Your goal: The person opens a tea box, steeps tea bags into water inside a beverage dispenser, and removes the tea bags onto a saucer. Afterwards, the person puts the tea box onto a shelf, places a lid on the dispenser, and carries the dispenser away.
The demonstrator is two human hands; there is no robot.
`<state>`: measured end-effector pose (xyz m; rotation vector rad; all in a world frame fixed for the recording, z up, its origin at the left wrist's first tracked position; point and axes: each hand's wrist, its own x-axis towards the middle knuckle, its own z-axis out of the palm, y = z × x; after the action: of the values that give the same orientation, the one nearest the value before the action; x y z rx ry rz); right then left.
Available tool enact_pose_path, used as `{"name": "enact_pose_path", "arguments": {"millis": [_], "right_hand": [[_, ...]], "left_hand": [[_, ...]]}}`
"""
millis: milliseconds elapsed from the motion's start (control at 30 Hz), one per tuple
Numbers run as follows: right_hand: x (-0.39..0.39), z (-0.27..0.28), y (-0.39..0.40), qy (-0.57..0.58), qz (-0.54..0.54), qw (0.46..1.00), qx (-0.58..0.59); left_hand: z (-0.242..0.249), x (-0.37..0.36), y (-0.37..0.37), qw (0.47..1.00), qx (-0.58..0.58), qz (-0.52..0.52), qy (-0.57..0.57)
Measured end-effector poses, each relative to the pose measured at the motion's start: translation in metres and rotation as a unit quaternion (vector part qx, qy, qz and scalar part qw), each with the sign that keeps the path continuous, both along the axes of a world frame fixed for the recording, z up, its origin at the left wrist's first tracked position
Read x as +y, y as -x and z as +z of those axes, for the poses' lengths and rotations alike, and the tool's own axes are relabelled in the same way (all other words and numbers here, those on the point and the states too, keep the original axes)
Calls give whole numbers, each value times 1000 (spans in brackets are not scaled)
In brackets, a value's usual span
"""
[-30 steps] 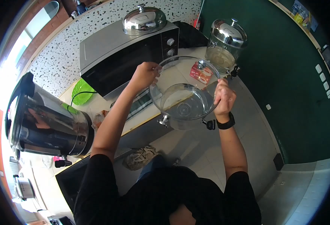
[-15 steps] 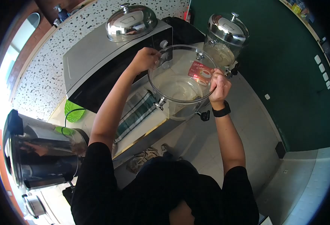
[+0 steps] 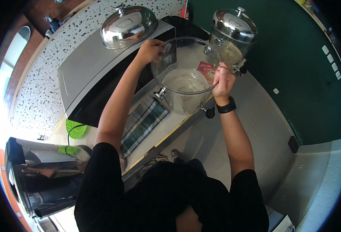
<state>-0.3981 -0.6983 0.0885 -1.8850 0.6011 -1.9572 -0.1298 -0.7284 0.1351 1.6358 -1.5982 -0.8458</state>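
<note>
Through the head camera, the only view I had on my distant screen, I saw the left hand [image 3: 152,51] with its fingers bent and clamped on the far-left rim of a clear, round, thick-rimmed dispenser jar [image 3: 184,87], and the right hand [image 3: 224,83] with its fingers curled tight around the rim on the opposite side. The jar was lidless, between the hands and over the pale counter with a yellow edge [image 3: 155,149]; its black plastic tap [image 3: 209,112] pointed toward the person, near that edge. Half a second to a second earlier, more of the jar had shown against the floor; now most of it showed against the counter, and the green-and-white plaid cloth [image 3: 145,125] lay in plainer sight just beside it. For the work in hand, I judged this to mean that the jar was better placed over the counter, under two-handed control (whether its base touched the surface, I could not tell). Through its clear wall I made out a red cardboard box with white lettering [image 3: 205,69]. Behind stood a second clear dispenser with a shiny domed lid [image 3: 232,50], and to the left a loose silver dome lid with a knob [image 3: 129,27] rested on the grey-and-black microwave oven [image 3: 85,65].
</note>
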Motion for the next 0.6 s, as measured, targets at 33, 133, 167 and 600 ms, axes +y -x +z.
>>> {"name": "enact_pose_path", "arguments": {"millis": [33,133,167,600], "right_hand": [[1,1,-3,2,-12,1000,-6],[9,1,-9,-1,-39,999,0],[13,3,-13,0,-62,998,12],[25,27,7,-97,80,988,88]], "left_hand": [[2,0,1,999,47,11,-3],[4,10,2,989,145,29,6],[0,11,0,988,148,26,24],[-26,102,2,963,252,80,52]]}}
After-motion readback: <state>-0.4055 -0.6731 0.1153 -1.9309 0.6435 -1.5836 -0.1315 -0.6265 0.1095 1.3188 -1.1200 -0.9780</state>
